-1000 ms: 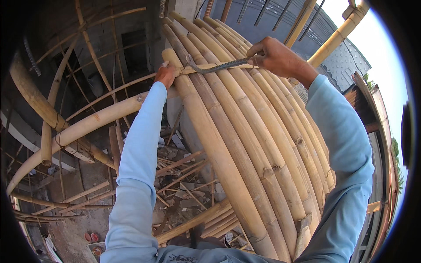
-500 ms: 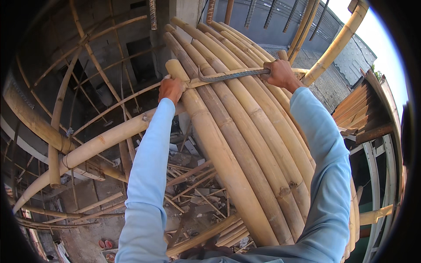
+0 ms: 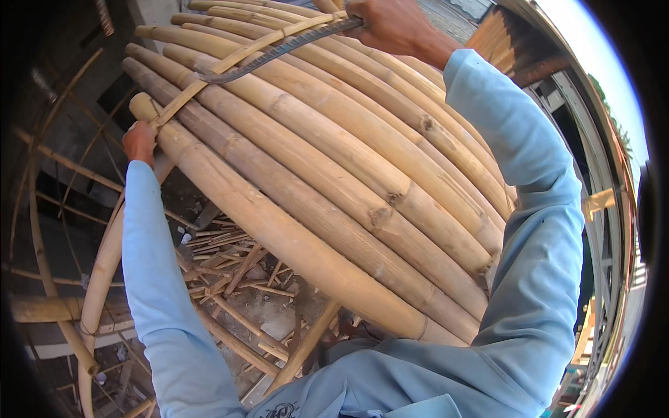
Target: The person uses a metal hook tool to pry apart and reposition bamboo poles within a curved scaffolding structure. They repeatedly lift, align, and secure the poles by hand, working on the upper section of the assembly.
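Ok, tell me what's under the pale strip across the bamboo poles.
Under the strip lie bamboo poles, side by side and running crosswise to it. Their surfaces directly beneath it are covered, so whether it touches every pole can't be seen.

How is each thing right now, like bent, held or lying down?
Ribbed steel bar: held, hooked at one end.
Right hand: closed around the bar.
Left hand: at the bamboo strip's lower end, grip hidden.
Bamboo strip: lying across the poles.
Bamboo poles: side by side.
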Available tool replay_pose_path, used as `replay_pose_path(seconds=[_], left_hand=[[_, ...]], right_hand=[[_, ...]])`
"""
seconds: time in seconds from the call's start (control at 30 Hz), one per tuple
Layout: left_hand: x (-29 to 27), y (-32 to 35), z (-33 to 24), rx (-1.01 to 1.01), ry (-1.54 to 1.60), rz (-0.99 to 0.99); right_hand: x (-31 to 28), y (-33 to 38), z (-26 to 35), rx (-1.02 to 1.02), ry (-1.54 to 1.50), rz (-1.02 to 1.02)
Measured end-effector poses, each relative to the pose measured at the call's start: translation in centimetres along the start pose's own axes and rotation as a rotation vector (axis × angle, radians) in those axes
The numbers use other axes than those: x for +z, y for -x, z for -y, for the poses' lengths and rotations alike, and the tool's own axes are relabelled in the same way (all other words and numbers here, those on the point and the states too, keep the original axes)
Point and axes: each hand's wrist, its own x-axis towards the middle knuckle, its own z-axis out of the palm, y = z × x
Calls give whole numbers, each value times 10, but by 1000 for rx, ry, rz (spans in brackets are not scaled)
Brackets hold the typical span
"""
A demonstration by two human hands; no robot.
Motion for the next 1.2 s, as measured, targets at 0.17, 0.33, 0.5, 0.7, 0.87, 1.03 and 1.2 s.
replay_pose_path(seconds=[0.17,0.33,0.5,0.7,0.87,1.03,1.2], left_hand=[[-22,-44,22,83,-375,11],[-58,66,-38,252,-60,-534],[-33,419,-94,1291,135,504],[33,612,-105,1893,89,1195],[36,620,-125,2202,-325,1098],[-39,535,-126,1861,-379,866],[-124,399,-131,1240,-524,714]], right_hand=[[-193,116,-14,146,181,52],[-328,261,-8,454,207,-60],[-363,332,-2,652,101,-271],[-368,353,-32,664,268,-154],[-360,328,-14,693,188,-143],[-344,328,-28,852,5,-200],[-352,319,-37,906,-52,-235]])
